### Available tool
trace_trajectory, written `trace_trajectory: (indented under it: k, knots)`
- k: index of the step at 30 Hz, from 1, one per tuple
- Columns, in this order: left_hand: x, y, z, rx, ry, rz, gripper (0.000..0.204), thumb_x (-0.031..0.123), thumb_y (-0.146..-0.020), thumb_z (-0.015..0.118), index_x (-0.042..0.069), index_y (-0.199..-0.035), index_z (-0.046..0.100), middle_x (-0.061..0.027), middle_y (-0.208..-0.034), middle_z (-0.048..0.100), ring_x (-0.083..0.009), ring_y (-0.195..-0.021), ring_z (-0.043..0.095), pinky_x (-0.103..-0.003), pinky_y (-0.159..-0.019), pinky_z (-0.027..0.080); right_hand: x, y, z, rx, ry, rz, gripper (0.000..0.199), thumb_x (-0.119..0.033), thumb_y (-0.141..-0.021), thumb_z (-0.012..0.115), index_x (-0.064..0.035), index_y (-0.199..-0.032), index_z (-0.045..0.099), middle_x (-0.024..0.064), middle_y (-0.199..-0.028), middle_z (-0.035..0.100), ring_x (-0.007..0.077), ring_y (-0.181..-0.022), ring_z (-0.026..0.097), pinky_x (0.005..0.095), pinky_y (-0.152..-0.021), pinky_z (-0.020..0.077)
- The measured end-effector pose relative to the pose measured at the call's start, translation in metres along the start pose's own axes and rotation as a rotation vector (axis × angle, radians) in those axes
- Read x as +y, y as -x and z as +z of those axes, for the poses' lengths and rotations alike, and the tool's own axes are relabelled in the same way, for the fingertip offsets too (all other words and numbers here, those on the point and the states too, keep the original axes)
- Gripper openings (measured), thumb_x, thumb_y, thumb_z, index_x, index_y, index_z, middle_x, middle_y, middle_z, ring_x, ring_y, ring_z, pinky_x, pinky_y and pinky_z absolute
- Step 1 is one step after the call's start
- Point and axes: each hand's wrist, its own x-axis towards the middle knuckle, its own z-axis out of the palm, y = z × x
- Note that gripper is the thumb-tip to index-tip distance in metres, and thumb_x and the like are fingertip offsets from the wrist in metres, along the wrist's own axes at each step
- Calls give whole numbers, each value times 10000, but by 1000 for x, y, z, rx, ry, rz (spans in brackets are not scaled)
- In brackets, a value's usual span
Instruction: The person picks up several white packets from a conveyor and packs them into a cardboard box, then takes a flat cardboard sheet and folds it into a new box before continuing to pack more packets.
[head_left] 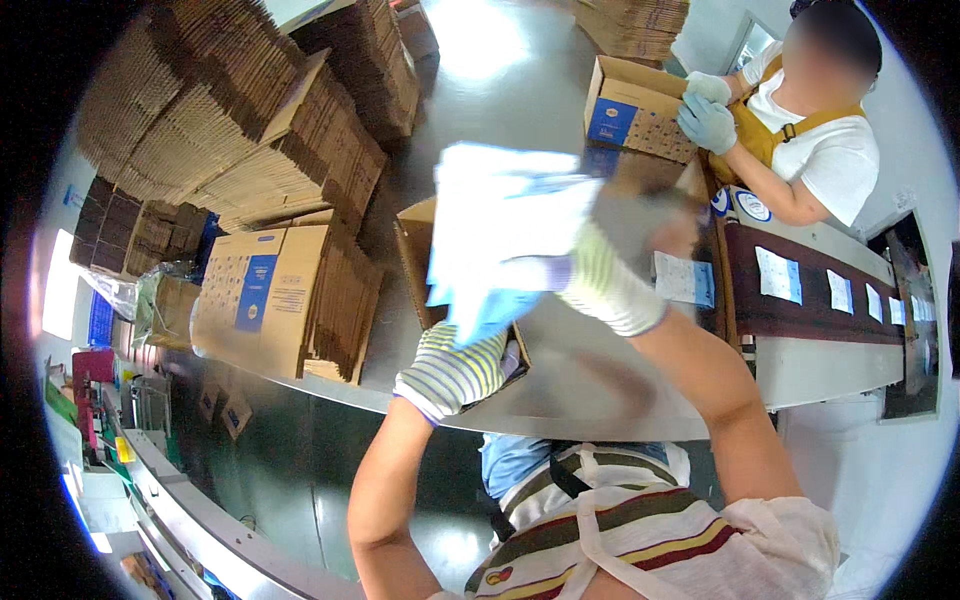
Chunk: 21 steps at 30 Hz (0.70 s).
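Observation:
A blurred stack of flat white-and-blue packets (510,205) is held up over the middle of the worktable. My right hand (608,285), in a striped knit glove, is closed on the stack's right side. Below the packets stands an open cardboard box (410,265), mostly hidden by them. My left hand (455,370), gloved the same way, is at the box's near side, just under the stack's lower blue corner. Its fingers look curled, but their tips are hidden, so I cannot make out whether they grip the box or a packet.
Tall stacks of flattened cartons (265,290) line the left of the metal table (470,100). To the right, a dark conveyor belt (815,290) carries several packets, with one packet (685,278) near its end. Far right, a gloved co-worker (800,130) handles an open carton (640,110).

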Motion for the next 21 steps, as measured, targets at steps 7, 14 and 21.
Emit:
trace_trajectory:
  k: [7,14,21]
  knots:
    - [1,11,-6,-98,76,-101,382,338,-877,510,-17,-928,641,-207,-811,650,-365,-749,630,-425,-720,504,51,-24,49,-360,690,53,447,-287,-817,639,-54,-1194,585,113,-1152,633,234,-1098,566,402,-1043,347]
    - [-1,-5,-62,510,290,-3,96,96,-824,617,7,-853,639,-144,-771,652,-298,-697,631,-344,-692,515,102,-8,34,-413,717,322,798,-440,-610,767,-55,-1263,519,118,-1164,607,258,-1201,487,532,-1120,156]
    - [-75,-60,-26,199,115,-342,310,269,-938,483,0,-941,635,-251,-858,636,-423,-861,596,-476,-748,482,22,-7,38,-489,1058,202,902,-532,-578,787,4,-1238,489,188,-1273,529,320,-1233,456,485,-1103,258]
